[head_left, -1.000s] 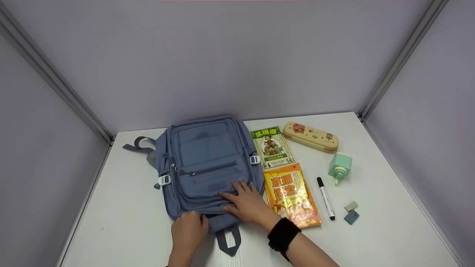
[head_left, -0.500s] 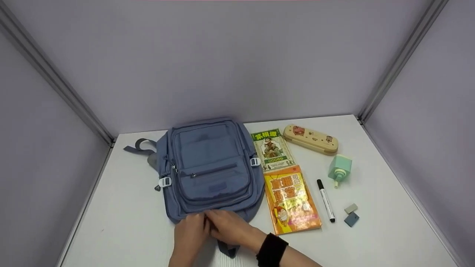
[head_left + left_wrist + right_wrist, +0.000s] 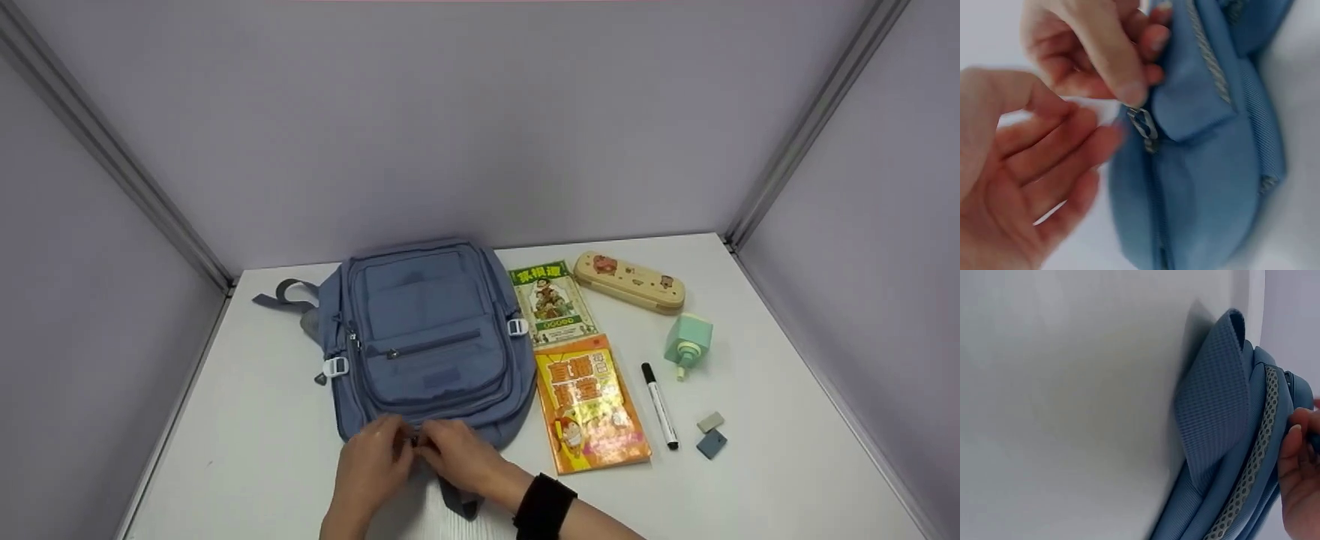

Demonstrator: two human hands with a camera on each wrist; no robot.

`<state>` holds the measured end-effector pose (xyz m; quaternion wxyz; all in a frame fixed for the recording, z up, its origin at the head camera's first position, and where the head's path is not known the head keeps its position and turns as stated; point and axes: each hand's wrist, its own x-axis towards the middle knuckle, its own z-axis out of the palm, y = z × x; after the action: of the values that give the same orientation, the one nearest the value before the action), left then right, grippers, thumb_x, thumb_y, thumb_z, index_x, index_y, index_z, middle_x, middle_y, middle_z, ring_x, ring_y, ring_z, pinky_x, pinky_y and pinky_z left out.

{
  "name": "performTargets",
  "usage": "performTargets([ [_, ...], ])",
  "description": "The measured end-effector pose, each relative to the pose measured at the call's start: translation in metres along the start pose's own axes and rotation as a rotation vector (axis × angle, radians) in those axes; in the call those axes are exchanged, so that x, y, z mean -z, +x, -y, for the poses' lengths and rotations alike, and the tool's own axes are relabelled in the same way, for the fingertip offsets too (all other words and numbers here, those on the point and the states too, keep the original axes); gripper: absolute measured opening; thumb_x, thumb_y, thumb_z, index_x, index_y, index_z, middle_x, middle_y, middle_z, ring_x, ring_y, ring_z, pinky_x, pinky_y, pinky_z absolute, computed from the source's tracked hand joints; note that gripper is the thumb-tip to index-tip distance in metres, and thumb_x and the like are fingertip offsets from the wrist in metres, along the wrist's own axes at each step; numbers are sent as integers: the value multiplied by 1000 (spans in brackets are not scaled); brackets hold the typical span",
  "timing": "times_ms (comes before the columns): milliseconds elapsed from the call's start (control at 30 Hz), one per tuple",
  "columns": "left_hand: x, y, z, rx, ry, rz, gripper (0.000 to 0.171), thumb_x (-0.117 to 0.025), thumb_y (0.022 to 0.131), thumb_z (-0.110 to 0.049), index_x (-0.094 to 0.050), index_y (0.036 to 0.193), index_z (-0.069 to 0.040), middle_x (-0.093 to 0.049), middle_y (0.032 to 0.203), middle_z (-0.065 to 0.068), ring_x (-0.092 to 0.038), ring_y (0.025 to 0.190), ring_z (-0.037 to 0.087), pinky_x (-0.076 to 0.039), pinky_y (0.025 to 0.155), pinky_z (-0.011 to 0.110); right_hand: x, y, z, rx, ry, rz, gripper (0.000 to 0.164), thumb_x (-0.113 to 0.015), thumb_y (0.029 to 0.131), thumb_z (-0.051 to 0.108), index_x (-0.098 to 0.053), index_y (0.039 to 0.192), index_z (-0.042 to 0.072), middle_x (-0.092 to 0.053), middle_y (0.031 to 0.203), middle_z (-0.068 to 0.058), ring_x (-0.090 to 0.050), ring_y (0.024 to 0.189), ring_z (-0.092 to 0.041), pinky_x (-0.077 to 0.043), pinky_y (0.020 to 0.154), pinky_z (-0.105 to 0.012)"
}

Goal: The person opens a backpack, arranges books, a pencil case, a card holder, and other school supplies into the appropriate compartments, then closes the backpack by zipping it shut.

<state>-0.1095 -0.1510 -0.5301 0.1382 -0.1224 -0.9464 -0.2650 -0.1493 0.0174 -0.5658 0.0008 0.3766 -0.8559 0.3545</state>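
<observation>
Backpack (image 3: 424,296) lies on the left-centre of the desk (image 3: 255,450), front up, and both my hands are at its near end. My right hand (image 3: 459,451) pinches a zip pull (image 3: 1143,122) there; my left hand (image 3: 369,459) is loosely open beside it, fingertips at the fabric, though I can't tell whether they touch. The patch (image 3: 441,378) on the front pocket is too small to read.

Just right of it, the far green book (image 3: 559,304) carries a yellow title, 菜根谭, slightly blurred. On the near orange book (image 3: 592,405) I read 直播, with the line below unclear. Further right lie a marker (image 3: 660,406), its fine print illegible, a pencil case (image 3: 630,283) with bear pictures, and a green bottle (image 3: 688,339).
</observation>
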Motion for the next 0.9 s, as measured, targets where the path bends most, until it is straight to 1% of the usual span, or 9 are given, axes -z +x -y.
performTargets([
  [67,-4,2,7,-42,27,-31,23,-78,74,2,-71,94,-8,-65,92,1,-63,84,18,-51,76,39,0,0,1,-24,1,-1,6,-65,96,14,-59,93,13,-63,82,5,-59,72,0,-44,61,-12],
  [133,-7,3,14,-91,52,-22,31,-80,73,5,-72,102,-5,-66,104,6,-63,99,25,-47,91,47,0,0,2,-40,1,1,5,-63,97,14,-58,96,13,-63,83,5,-60,71,-1,-44,60,-13],
  [200,-10,3,21,-111,82,0,34,-81,73,5,-74,104,-4,-68,110,8,-62,106,28,-42,98,53,1,0,3,-50,-16,7,4,-61,98,14,-58,96,13,-63,83,5,-60,71,-1,-45,59,-14],
  [233,-12,2,24,-110,94,10,33,-81,73,5,-75,104,-5,-70,109,7,-64,105,27,-41,98,54,1,-1,3,-55,-32,9,4,-61,98,14,-59,96,14,-63,82,5,-60,70,-1,-45,58,-14],
  [300,-15,0,30,-94,111,11,30,-81,74,3,-76,102,-8,-72,104,4,-67,99,24,-45,96,51,1,-1,4,-59,-79,9,6,-62,98,14,-59,93,14,-62,79,6,-59,68,-1,-44,56,-15],
  [367,-18,-2,36,-71,114,-5,28,-81,75,-1,-77,101,-11,-74,100,1,-69,92,22,-50,88,47,2,-2,3,-65,-128,8,9,-62,97,14,-59,89,14,-61,75,5,-59,66,-2,-44,54,-16],
  [533,-24,-3,45,-72,121,-49,24,-80,78,-6,-77,101,-14,-74,97,0,-70,84,23,-55,69,41,8,-8,-3,-72,-173,10,12,-63,96,11,-61,84,12,-60,71,5,-58,64,-4,-44,53,-20],
  [700,-24,-2,45,-67,134,-72,20,-79,80,-7,-76,99,-13,-74,92,2,-71,77,23,-54,60,41,20,-18,-11,-80,-212,1,16,-64,95,13,-65,78,13,-60,69,7,-60,63,-6,-47,55,-24],
  [900,-26,-2,44,-65,141,-92,16,-78,81,-7,-73,95,-12,-73,88,3,-70,72,23,-53,56,41,37,-33,-27,-115,-173,-31,14,-65,95,13,-70,81,14,-64,73,7,-61,66,-3,-48,57,-23],
])
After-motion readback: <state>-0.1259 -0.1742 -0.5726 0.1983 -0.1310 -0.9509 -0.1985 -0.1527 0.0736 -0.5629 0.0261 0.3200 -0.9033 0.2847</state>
